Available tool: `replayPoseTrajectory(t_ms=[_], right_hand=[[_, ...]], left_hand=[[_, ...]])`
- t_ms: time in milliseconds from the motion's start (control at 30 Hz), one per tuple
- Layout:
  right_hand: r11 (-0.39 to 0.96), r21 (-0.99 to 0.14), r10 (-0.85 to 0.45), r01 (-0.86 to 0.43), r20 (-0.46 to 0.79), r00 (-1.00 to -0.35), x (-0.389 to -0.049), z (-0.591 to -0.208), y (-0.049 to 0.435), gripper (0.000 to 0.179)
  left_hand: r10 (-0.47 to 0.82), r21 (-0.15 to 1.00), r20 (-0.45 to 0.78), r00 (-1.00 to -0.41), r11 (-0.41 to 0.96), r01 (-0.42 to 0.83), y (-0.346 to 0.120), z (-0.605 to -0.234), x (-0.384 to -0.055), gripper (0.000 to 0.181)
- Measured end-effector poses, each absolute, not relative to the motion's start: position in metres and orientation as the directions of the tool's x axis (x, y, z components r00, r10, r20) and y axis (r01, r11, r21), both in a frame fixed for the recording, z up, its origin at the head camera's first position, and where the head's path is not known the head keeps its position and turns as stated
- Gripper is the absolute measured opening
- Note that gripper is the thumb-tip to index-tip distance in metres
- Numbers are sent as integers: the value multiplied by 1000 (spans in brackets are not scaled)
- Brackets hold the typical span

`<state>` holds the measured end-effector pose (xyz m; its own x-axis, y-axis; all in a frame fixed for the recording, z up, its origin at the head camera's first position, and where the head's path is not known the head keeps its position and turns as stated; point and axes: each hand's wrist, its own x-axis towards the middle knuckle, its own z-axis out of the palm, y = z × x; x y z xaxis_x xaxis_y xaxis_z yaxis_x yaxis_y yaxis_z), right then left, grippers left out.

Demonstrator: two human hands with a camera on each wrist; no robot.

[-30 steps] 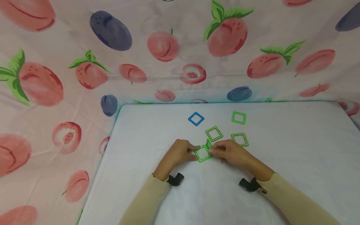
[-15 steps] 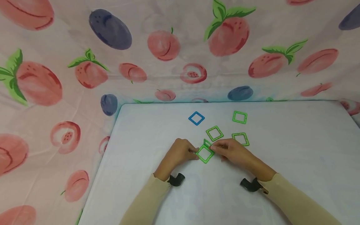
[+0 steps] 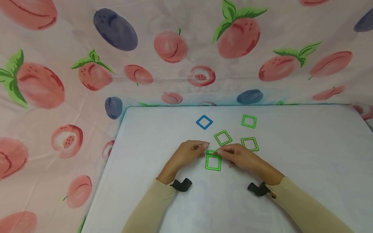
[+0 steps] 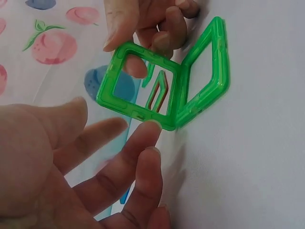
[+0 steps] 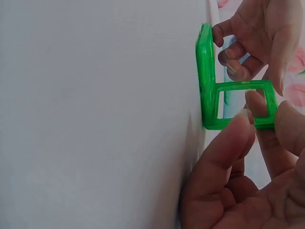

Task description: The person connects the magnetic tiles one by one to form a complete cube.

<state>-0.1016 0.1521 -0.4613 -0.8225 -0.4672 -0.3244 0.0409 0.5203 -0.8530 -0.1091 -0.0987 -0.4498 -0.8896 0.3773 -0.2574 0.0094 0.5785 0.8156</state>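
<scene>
Two green square magnetic tile frames join along one edge in front of me. One, the flat tile, lies on the table; the upright tile stands from its far edge. My right hand pinches the upright tile by its right side, thumb and fingers at the rim, as the right wrist view shows. My left hand is at the other side with its fingers spread loosely. In the left wrist view one left fingertip touches or nearly touches the upright tile's lower corner; I cannot tell which.
Beyond the hands lie a blue square tile and green square tiles: a near one, one at the back right and another partly behind my right hand. The white table meets a fruit-patterned cloth.
The joined tiles have turned so the flat one lies square to me, its upright tile at the far side. My left hand has let go and moved up slightly. The right hand keeps its pinch.
</scene>
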Motion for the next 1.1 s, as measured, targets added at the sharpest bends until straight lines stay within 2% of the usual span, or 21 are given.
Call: replayPoseTrajectory(t_ms=[267,500,800,1100], right_hand=[[512,-855,-461,83,-355,-814,-105,-461,151,35],[514,-856,-448,63,-330,-831,-104,-462,148,38],[586,-804,-338,104,-359,-870,-95,-450,155,45],[672,-736,-190,83,-279,-941,-103,-428,204,55]], left_hand=[[426,803,-262,-866,594,49,-97,-446,-108,34],[444,794,-256,-859,604,75,-98,-446,-108,31],[460,813,-313,-831,582,17,-98,-450,-108,32],[467,827,-325,-822,562,-8,-98,-453,-108,31]])
